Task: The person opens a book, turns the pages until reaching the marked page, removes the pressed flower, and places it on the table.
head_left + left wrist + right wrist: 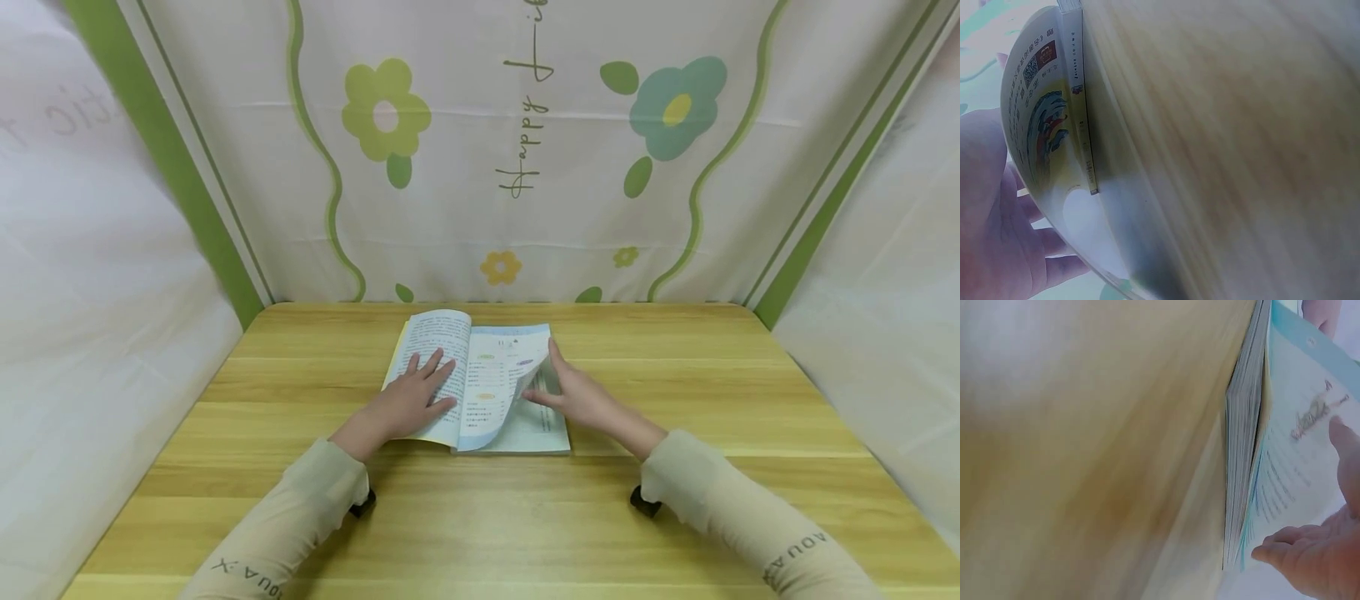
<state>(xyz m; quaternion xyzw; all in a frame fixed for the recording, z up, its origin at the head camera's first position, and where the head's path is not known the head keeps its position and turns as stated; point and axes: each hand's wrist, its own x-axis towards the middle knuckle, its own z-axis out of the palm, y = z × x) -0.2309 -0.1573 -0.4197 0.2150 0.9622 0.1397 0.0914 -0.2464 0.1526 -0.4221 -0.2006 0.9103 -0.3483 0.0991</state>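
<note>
Paper leaves of an open paperback (468, 367) lie before you, just short of the far edge of the wood-grain table (480, 525) and near its middle. Your left hand (408, 404) rests with spread fingers on the left page (435, 335), hiding part of its print and gripping nothing. On the other side, the contents leaf (495, 387) curls upward along its free edge, covering much of the page beneath (542, 437). Your right hand (585, 402) has thumb and forefinger wide apart, both against that raised edge rather than closed in a pinch.

The paperback's spine runs away from you, its far end leaning slightly right, and the pages' long axis follows it; the leaf's heading sits at the far end, upright to you.

Nearer you, a black wrist device (646, 502) shows beneath your right beige sleeve (720, 492), with another under the left one. Beyond the table hangs a flowered curtain (450, 208) lettered "Happy", with white side panels (90, 275) flanking it.
</note>
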